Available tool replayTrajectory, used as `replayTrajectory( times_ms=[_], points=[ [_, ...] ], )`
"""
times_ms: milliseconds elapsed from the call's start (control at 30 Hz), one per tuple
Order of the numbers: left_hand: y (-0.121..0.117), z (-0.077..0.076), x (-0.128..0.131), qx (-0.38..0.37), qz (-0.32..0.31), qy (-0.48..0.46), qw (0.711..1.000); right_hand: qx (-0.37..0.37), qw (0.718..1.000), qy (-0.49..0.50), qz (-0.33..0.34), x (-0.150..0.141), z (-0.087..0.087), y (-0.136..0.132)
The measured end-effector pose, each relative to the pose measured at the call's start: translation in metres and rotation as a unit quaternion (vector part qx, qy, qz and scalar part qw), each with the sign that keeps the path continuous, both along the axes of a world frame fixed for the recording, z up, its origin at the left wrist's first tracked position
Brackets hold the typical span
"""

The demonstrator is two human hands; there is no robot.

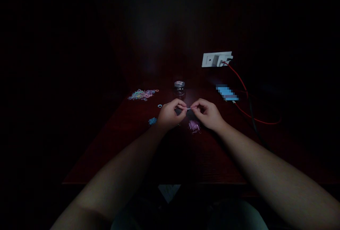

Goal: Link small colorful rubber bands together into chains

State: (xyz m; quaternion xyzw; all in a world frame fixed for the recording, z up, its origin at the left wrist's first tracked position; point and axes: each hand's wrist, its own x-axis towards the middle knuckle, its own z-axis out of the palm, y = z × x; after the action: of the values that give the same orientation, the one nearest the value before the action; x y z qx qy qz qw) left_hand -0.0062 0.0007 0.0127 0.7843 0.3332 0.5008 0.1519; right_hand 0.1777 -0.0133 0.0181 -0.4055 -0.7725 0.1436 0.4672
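Note:
Both hands meet over the middle of the dark red table. My left hand (171,113) pinches one end of a small pale band (188,108), and my right hand (208,113) pinches its other end. The band is too small and dim to make out fully. A heap of purple rubber bands (194,126) lies just below my right hand. Beside my left wrist is a heap of blue rubber bands (152,121). One single light-blue band (159,106) rests left of my left hand. Behind the hands stands a small clear lidded jar (179,88).
A larger heap of mixed-colour rubber bands (143,94) lies at the back left. At the right, a phone with a blurred screen (227,93) joins a red cable (240,77) running to a charger in the wall socket (208,60). The table's front edge (207,183) is near my body.

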Motion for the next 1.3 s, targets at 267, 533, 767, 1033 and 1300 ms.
replayTrajectory(
  times_ms=[267,533,767,1033,1300],
  points=[
    [0.0013,-0.0024,-0.0019,0.002,-0.021,0.025,0.999,0.001,0.999,0.042,0.027,-0.0001,-0.0049,0.0028],
    [-0.0016,0.001,-0.0027,-0.011,-0.001,0.056,0.998,0.01,0.999,0.029,0.024,-0.0015,-0.0019,-0.0012],
    [-0.0009,-0.0018,-0.0018,-0.033,-0.008,0.053,0.998,-0.009,0.998,0.054,0.033,-0.0014,-0.0044,0.0009],
    [-0.0026,-0.001,-0.0012,-0.039,-0.019,0.05,0.998,-0.031,0.997,0.065,0.037,-0.0005,-0.0053,0.0026],
    [-0.0008,-0.0028,-0.0011,-0.03,-0.025,0.051,0.998,-0.029,0.998,0.055,0.029,0.0007,-0.0041,0.0026]
  ],
)
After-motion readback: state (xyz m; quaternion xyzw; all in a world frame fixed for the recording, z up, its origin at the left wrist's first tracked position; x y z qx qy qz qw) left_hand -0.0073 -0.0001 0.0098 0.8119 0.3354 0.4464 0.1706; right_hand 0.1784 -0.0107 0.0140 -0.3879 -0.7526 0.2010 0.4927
